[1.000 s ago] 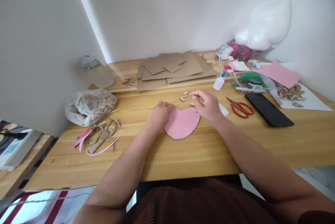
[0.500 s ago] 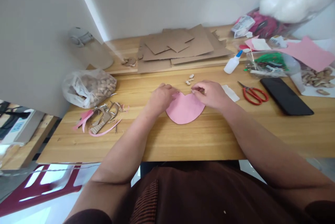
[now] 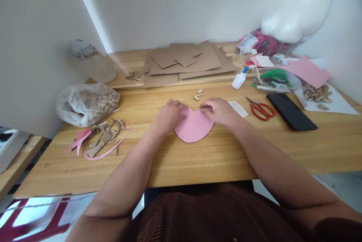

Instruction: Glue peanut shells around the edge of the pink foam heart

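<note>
A pink paper piece lies on the wooden table in front of me, with a rounded lower edge and a notch at the top. My left hand is closed on its upper left edge, fingers curled over it. At the upper right edge, my right hand pinches the paper between thumb and fingers. Both hands cover the upper corners of the piece. Just beyond the notch lie a few peanut-like shell pieces. A small white scrap of paper rests beside my right hand.
Red-handled scissors, a black phone and a glue bottle are on the right. Cardboard sheets lie along the back. On the left are a plastic bag of shells and cardboard and pink offcuts.
The camera view has tilted up and shifted a little, so everything sits lower and mostly further left. Both hands keep their hold on the pink paper piece.
</note>
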Motion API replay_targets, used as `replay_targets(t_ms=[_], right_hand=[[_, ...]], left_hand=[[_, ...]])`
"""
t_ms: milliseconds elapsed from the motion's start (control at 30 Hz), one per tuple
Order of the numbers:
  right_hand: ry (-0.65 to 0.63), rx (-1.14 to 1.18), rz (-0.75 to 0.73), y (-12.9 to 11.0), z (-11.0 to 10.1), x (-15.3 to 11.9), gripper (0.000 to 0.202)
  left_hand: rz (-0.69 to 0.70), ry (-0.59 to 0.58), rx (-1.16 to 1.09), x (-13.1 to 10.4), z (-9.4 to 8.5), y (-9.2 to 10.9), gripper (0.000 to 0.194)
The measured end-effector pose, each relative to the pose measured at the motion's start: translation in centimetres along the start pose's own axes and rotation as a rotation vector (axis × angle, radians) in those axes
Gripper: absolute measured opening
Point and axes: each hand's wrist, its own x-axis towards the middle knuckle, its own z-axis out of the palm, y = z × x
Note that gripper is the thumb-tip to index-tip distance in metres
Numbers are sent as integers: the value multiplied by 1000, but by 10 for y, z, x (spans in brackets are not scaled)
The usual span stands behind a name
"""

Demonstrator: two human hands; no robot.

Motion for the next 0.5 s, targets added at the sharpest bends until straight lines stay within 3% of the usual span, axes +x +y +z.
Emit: replay_targets(t_ms=[67, 267, 400, 500], right_hand=[[85, 40, 47, 0, -2, 0, 13], [544, 221, 211, 12, -12, 1, 19], [605, 225, 276, 21, -15, 3, 30], [585, 244, 248, 23, -13, 3, 19]], left_hand=[[1, 1, -8, -1, -1, 1, 36], [31, 7, -14, -1, 1, -2, 35], [32, 16, -2, 0, 3, -4, 35], [37, 18, 12, -1, 4, -4, 34]])
